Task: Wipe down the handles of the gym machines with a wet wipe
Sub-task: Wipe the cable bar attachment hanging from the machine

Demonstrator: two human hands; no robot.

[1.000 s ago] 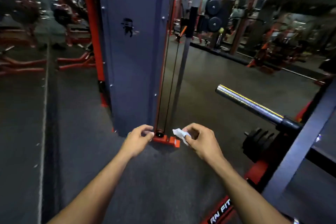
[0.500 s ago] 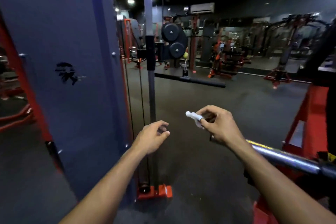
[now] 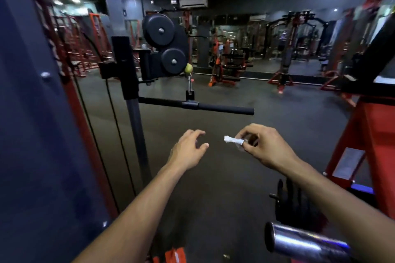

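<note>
- Below the cable machine's black bar handle (image 3: 215, 107), a person's two hands hang in mid-air, neither touching it.
- Right hand (image 3: 264, 147): grip pinching a crumpled white wet wipe (image 3: 232, 140) between thumb and fingers, under the handle's free end.
- Left hand (image 3: 188, 150): grip spread loosely, empty, nearer the upright post (image 3: 136, 134).
- Risk: the handle hangs from a single clip (image 3: 189, 86) and will likely swing away if wiped unsteadied; the small wad may slip.
</note>
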